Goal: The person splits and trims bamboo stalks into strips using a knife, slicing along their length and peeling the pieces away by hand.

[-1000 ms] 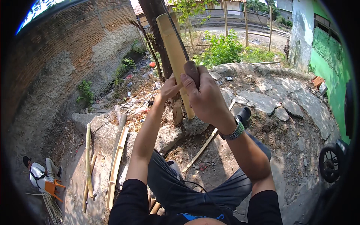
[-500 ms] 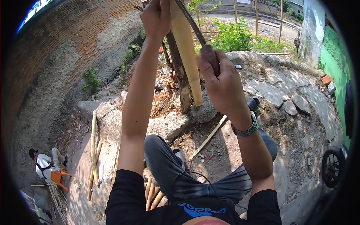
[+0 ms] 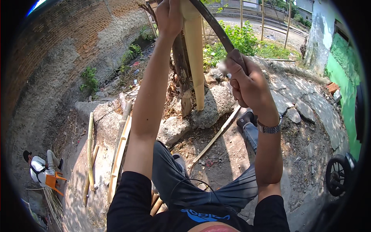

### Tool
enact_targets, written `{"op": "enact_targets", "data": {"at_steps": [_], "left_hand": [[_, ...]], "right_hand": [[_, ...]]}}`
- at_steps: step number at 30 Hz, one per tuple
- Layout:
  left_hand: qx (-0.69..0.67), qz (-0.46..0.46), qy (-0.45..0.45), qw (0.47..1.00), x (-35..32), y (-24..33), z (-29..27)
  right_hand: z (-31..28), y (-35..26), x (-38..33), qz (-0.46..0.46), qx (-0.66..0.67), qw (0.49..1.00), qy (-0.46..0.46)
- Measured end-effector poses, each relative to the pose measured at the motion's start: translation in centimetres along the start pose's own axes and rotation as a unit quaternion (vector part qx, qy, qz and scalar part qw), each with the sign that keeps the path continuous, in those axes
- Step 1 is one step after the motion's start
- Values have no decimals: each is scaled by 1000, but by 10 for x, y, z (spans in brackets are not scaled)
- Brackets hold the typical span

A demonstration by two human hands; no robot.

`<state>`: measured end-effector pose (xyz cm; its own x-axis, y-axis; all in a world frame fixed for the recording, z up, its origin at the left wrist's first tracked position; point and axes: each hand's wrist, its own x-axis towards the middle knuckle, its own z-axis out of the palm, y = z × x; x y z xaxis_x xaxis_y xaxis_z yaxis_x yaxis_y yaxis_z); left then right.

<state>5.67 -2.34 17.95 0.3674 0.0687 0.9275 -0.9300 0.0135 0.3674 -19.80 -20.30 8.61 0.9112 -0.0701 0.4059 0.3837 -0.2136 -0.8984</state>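
The right hand [image 3: 252, 83] had its fingers wrapped round the handle of a long dark knife [image 3: 219, 30], whose blade slanted up and left across the top of a pale bamboo piece [image 3: 194, 54]. The left hand [image 3: 168, 19] was up beside the bamboo's upper part, fingers bent; the picture's top edge cut them off, so I cannot tell how firmly they held it. The bamboo stood nearly upright, its lower end just beside a rough tree trunk [image 3: 180, 58] and a rock [image 3: 216, 101].

Working well here seemed to call for a steady lower end, a shallow blade angle, and left fingers out of the blade's line. Whether the edge touched the bamboo was unclear.

The trunk and rock crowded the lower end, while the knife side had freer air, with a leafy bush [image 3: 239, 36] further off. The right shoe [image 3: 246, 119] sat below the knife hand, worth minding on any downward stroke.
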Motion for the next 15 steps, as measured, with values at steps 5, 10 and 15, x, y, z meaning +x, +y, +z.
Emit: {"op": "enact_targets", "data": {"at_steps": [5,10,15], "left_hand": [[-386,-170,-211,882,-50,-28,-6],[78,-30,-146,986,-152,-62,13],[124,-5,46,991,-132,-48,44]], "right_hand": [[-23,6,3,12,75,996,-36],[-14,10,14,-58,-145,980,124],[-6,-84,-8,-28,-92,987,126]]}}
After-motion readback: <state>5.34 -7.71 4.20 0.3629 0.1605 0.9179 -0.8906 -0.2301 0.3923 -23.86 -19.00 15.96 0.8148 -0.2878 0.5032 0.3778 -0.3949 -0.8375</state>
